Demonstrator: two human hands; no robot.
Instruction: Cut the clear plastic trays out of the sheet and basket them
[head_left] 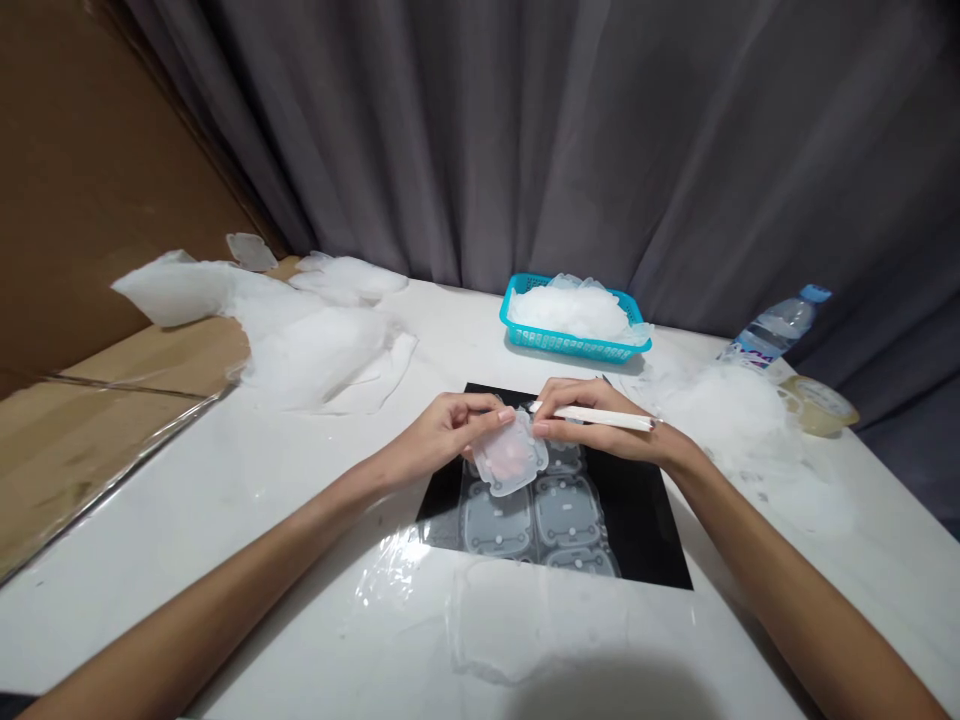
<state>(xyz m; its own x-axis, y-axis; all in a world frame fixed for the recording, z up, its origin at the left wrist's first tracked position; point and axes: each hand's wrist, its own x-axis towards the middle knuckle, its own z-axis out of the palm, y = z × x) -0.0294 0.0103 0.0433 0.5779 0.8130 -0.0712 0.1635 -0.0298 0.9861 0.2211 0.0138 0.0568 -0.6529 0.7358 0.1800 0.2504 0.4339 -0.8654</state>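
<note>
Between the thumb and fingers of my left hand (pixel 476 420) is a translucent, rounded-square plastic piece (pixel 511 462), tilted, with a pinkish patch showing through it. My right hand (pixel 577 415) is closed around a slim white pen-like tool (pixel 600 415). Its tip points left toward the upper edge of the piece; whether they touch I cannot tell. Below both hands lies a black mat (pixel 645 530). A clear sheet of similar rounded squares (pixel 496 522) rests on it, partly hidden by my hands and the held piece.
A turquoise basket (pixel 577 347) of white fluffy filling stands behind the mat. More white filling (pixel 307 330) lies left, beside cardboard (pixel 142 380). On the right are filling (pixel 731 410), a water bottle (pixel 780 325) and a yellowish round container (pixel 821 405). A grey curtain (pixel 465 130) hangs behind.
</note>
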